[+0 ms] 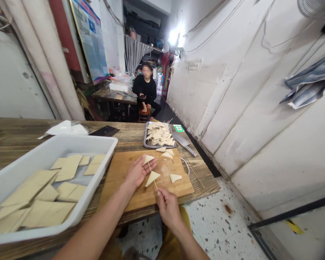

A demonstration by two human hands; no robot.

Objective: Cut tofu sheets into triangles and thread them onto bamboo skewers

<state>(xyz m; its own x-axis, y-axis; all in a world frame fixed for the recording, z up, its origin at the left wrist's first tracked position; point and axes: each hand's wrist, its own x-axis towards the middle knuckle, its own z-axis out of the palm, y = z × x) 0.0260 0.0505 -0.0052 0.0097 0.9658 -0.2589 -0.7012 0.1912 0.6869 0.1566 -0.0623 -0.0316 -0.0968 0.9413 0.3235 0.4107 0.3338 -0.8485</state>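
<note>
My right hand (168, 206) pinches the lower end of a thin bamboo skewer (155, 184). A folded triangle of pale tofu sheet (152, 178) is threaded on that skewer. At its far end my left hand (137, 172), palm up, holds another tofu triangle (148, 159) between thumb and fingers, with the skewer's tip at it. Both hands are over a wooden cutting board (119, 166). One loose tofu triangle (175, 177) lies at the board's right, and several more (167, 155) are near its far edge.
To the left, a white plastic tub (92, 187) holds flat tofu sheets (67, 168). A metal tray (145, 139) of skewered triangles stands behind the board, beside a cleaver (184, 143). Bare skewers (196, 173) lie at right. A person (144, 88) sits beyond the table.
</note>
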